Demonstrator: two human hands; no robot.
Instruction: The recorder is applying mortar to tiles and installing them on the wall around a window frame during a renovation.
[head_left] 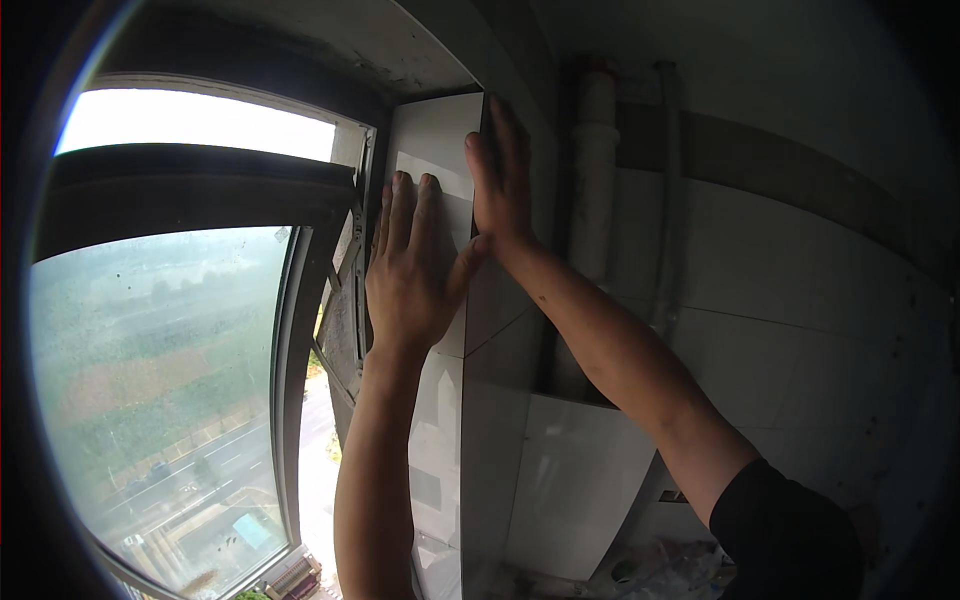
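Note:
A white wall tile [432,130] covers the upper part of the narrow strip beside the window. Flat against its face lies my left hand [410,262], fingers stretched upward and thumb out toward the corner. My right hand [503,180] is round the corner, its palm side on the adjoining tiled face and its thumb along the edge, fingers extended. Neither hand grips anything. A joint line separates this tile from the lower tile [437,400] in the same strip. My hands hide part of the tile's middle and edge.
An open window sash [165,350] with a dark frame stands at the left, a road far below outside. White vertical pipes [597,190] run at the right. A loose-looking pale panel [575,480] stands lower down, near crumpled plastic [675,570].

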